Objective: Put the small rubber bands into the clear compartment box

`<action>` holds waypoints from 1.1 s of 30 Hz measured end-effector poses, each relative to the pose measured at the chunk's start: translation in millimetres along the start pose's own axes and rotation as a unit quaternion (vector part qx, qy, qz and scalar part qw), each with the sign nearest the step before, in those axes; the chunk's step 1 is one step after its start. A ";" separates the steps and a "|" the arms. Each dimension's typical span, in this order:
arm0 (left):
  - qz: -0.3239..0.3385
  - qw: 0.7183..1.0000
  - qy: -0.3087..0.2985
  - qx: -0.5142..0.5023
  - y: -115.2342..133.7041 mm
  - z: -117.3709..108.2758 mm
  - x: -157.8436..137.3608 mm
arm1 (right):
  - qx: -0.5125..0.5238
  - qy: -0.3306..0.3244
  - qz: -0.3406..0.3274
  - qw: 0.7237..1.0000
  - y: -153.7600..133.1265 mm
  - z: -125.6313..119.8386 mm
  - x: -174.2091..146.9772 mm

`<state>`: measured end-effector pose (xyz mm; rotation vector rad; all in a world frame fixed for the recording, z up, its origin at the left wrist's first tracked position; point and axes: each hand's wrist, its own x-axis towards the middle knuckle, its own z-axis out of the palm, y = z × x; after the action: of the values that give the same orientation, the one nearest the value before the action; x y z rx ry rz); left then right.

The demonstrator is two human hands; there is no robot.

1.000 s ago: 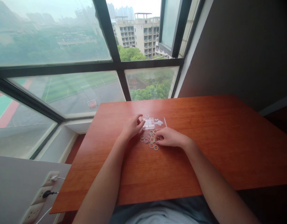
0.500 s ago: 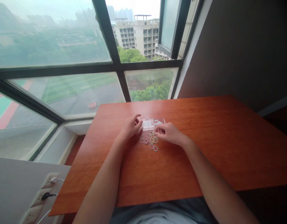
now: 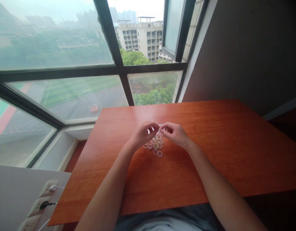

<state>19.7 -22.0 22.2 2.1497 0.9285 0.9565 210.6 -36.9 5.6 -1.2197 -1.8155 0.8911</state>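
Pinching narrow (on what, cannot tell) with left hand (image 3: pixel 143 133) and right hand (image 3: pixel 176 133), just beyond the round rings (image 3: pixel 154 146), about equally near to both

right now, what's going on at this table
Someone has their left hand and right hand close together over a wooden table, both curled in a pinching shape. Whether anything is held between them is too small to tell. A clear plastic item lies mostly hidden by the hands. Just on the person's side of it, a loose cluster of pale rings lies on the table, some overlapping.
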 end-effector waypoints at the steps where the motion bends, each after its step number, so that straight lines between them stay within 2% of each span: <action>1: 0.004 1.000 0.003 0.000 -1.2 -0.1 0.0 | 0.004 0.001 -0.001 1.000 0.8 0.1 0.2; 12: -0.006 0.999 0.011 0.036 -9.4 -3.5 -0.7 | -0.005 0.006 -0.012 1.000 -1.9 -4.4 0.1; 14: -0.025 0.997 0.042 0.064 -15.1 -8.2 -0.8 | -0.019 0.015 -0.010 1.000 -2.4 -5.6 0.0; 18: -0.075 0.975 0.149 0.147 -32.9 -20.3 -2.7 | -0.058 0.016 -0.011 0.998 -1.1 -5.5 0.0; 21: -0.098 0.964 0.177 0.171 -44.2 -26.4 -5.0 | -0.088 -0.003 -0.011 0.996 0.5 -3.6 0.0; 33: -0.111 0.964 0.145 0.192 -46.6 -16.1 -4.2 | -0.138 -0.077 -0.004 0.987 7.7 0.2 -2.2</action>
<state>-11.5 5.3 -4.9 2.1810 1.5752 1.0629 214.2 -36.6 -1.6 -1.3411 -2.1210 0.7646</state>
